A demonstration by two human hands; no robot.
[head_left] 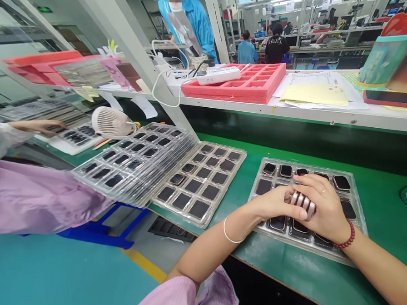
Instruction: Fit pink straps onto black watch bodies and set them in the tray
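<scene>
A small stack of pinkish metal watch cases [302, 204] sits between my two hands. My left hand [276, 204] grips it from the left, thumb along the near side. From the right, my right hand [327, 211] wraps over it, with its fingers reaching across the top. Both hands are above a clear plastic tray [359, 210], whose pockets hold dark square watch faces; the hands and forearms cover part of it. Left of it lies another clear tray [204, 221] with dark square pieces and a couple of framed watch cases.
A tall stack of filled clear trays [138, 160] leans at the left, beside a white fan [111, 121]. Above the green bench [286, 261] runs a white shelf with a red compartment tray [275, 85], papers and a phone [393, 98]. A co-worker's hand [41, 126] is at far left.
</scene>
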